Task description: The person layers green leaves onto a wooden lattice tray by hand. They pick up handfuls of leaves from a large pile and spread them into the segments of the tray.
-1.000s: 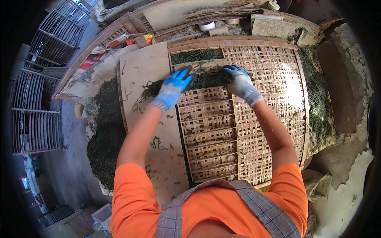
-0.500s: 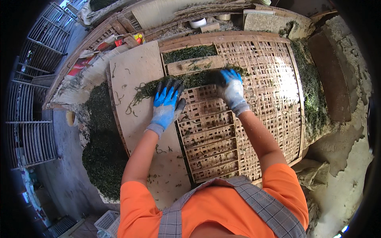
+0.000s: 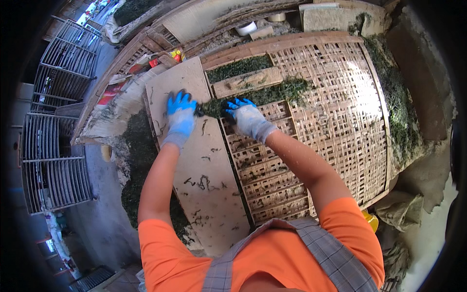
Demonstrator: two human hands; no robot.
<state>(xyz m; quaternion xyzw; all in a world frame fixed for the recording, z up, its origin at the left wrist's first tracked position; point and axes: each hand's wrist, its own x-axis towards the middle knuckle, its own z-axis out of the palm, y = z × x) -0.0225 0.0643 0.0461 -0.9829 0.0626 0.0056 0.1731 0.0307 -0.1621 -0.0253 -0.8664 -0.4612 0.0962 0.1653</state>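
Note:
A row of dark green seaweed-like strands (image 3: pixel 277 92) lies across a woven bamboo rack (image 3: pixel 331 112), its left end at the edge of a pale board (image 3: pixel 209 160). My left hand (image 3: pixel 181 117), in a blue and white glove, rests on the board with fingers stretched out. Its thumb side is beside the left end of the row. On the near side of the row, my right hand (image 3: pixel 248 118) lies with fingertips over the strands. Its fingers are stretched out, and the dark glove palm partly blends with the green. Short bits of strand are scattered on the board.
A wooden bar (image 3: pixel 248 82) lies just beyond the row, with another green patch (image 3: pixel 238 68) behind it. More strands are heaped left of the board (image 3: pixel 141 170) and right of the rack (image 3: pixel 399 107). A white round container (image 3: pixel 245 28) stands at the back; slatted metal racks (image 3: pixel 58 180) stand at far left.
Both hands have moved left along the row. My left hand has gone from the strands onto the board, and the loose strand ends that trailed over the board are now drawn in.

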